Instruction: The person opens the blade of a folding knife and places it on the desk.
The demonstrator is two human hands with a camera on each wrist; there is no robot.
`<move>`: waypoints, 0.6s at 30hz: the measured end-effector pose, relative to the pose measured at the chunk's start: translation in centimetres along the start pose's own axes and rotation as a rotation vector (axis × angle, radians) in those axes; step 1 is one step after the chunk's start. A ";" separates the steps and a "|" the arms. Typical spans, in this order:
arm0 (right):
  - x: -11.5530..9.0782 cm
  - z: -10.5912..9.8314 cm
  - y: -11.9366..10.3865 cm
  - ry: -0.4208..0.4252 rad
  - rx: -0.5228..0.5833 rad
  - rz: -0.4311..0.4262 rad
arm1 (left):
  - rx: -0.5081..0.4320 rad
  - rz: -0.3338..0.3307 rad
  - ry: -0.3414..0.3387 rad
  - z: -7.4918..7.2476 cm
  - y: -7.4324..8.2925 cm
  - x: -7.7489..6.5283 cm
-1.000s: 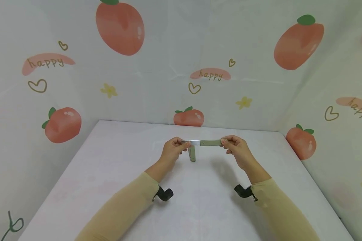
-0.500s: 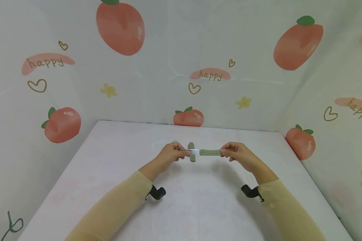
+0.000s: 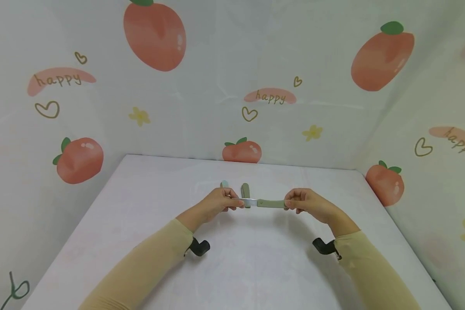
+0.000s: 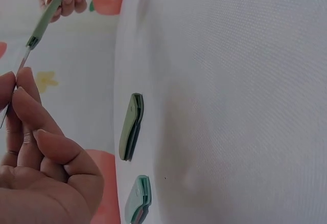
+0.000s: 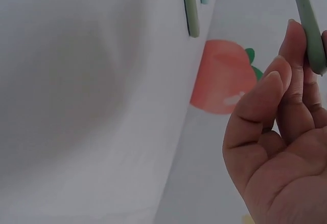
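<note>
An unfolded folding knife point(image 3: 270, 203) with a sage-green handle is held level between both hands above the table. My left hand point(image 3: 216, 202) pinches its silver blade point(image 3: 251, 202) between thumb and fingers. At the other side, my right hand point(image 3: 311, 206) pinches the far end of the handle. A folded green knife point(image 4: 132, 127) lies behind the held one, partly covered by it in the head view. Further left lies a pale mint folded knife point(image 4: 138, 201), mostly hidden by my left hand in the head view.
The white-covered table point(image 3: 252, 267) runs back to a pale curtain point(image 3: 201, 107) printed with red fruit, hearts and "happy". Black wrist cameras point(image 3: 199, 247) are strapped on over beige sleeves point(image 3: 139, 262).
Both hands have brought the unfolded knife nearer to me and lower in the head view. More of the folded green knife and the mint one now shows behind it.
</note>
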State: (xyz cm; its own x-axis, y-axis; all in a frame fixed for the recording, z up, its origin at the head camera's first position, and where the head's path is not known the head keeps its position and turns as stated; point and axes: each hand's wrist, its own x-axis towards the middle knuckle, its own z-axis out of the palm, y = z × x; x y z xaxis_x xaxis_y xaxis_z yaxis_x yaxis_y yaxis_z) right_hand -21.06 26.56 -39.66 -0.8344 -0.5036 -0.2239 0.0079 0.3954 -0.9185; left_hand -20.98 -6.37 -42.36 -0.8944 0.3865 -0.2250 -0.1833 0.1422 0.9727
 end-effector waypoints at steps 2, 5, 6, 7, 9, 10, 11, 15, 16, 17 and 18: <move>0.0 -0.1 0.2 -0.002 -0.003 0.001 | 0.021 -0.001 -0.010 0.0 -0.1 0.1; 0.0 -0.2 0.5 0.002 -0.007 0.001 | 0.049 -0.011 -0.033 0.0 -0.2 0.3; 0.0 -0.3 0.6 0.005 -0.008 0.000 | 0.056 -0.014 -0.042 0.1 -0.3 0.4; -0.1 -0.4 0.7 0.006 -0.008 -0.002 | 0.062 -0.015 -0.050 0.1 -0.3 0.4; -0.2 -0.6 0.9 0.007 -0.011 -0.011 | 0.064 -0.028 -0.062 0.2 -0.4 0.6; -0.3 -0.7 0.9 0.011 -0.010 -0.010 | 0.061 -0.034 -0.065 0.2 -0.5 0.6; -0.4 -0.9 1.1 0.011 -0.008 -0.014 | 0.060 -0.037 -0.064 0.2 -0.5 0.7; -0.8 -1.4 1.5 0.028 -0.007 -0.002 | 0.067 -0.043 -0.048 0.1 -0.8 1.1; -0.9 -1.5 1.7 0.032 -0.009 0.006 | 0.072 -0.042 -0.041 0.0 -0.9 1.2; -1.0 -1.6 1.9 0.031 -0.012 0.011 | 0.080 -0.039 -0.034 0.0 -1.0 1.3; -1.2 -1.7 2.1 0.033 -0.015 0.020 | 0.086 -0.041 -0.028 -0.1 -1.1 1.4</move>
State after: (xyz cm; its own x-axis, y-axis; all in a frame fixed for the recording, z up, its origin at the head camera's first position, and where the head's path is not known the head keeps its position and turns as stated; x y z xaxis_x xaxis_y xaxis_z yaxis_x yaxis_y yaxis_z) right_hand -21.01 29.26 -40.74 -0.8518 -0.4699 -0.2315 0.0170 0.4169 -0.9088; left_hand -22.07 -6.07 -43.70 -0.8749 0.4036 -0.2675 -0.1832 0.2356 0.9544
